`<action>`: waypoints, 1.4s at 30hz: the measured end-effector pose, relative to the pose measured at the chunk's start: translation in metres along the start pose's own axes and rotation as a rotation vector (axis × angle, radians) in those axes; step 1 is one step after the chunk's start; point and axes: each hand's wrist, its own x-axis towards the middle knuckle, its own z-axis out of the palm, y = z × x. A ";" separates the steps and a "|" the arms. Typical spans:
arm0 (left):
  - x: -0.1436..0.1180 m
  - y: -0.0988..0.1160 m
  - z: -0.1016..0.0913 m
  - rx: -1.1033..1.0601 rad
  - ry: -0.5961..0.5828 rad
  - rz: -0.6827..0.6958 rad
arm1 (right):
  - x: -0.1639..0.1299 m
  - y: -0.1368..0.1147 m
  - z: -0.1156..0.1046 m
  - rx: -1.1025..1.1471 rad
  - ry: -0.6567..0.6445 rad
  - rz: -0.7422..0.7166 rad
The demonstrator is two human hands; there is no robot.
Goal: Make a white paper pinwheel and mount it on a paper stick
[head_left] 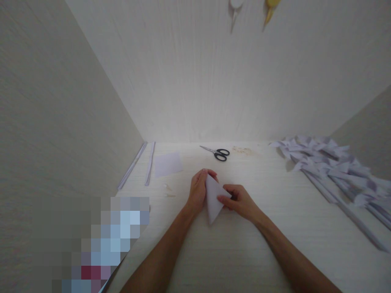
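A folded piece of white paper [214, 199], triangular in outline, is held up between my two hands over the table. My left hand [199, 190] grips its left edge and upper corner, fingers behind and thumb near the top. At the right corner, my right hand [236, 198] pinches the paper between thumb and fingers. Just beyond the hands lies a pair of scissors [216, 154] with black handles, its blades pointing left. A flat white sheet [168, 164] rests to the left of the scissors.
Long folded paper strips [150, 165] lie at the left by the side wall. Two small cotton-swab-like pieces [170, 195] are near my left hand. Many rolled and twisted papers [332, 167] pile up at the right. Tan scraps [244, 151] lie by the back wall [195, 81].
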 end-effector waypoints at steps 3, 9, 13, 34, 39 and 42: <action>0.000 0.000 0.000 0.007 -0.001 0.012 | 0.000 0.001 0.000 -0.011 0.001 -0.006; 0.000 -0.001 0.000 0.021 -0.023 0.027 | -0.001 0.004 -0.001 -0.017 -0.004 -0.012; -0.001 0.000 0.001 0.106 -0.027 0.049 | -0.001 0.005 0.000 -0.008 -0.007 -0.012; 0.000 -0.003 -0.001 0.086 0.028 0.032 | 0.000 0.006 0.001 -0.033 -0.024 -0.011; -0.001 -0.001 0.000 0.134 0.037 0.058 | -0.001 0.006 0.001 0.004 -0.034 -0.014; -0.002 0.001 0.001 0.157 0.049 0.074 | -0.001 0.005 0.001 0.020 -0.039 -0.022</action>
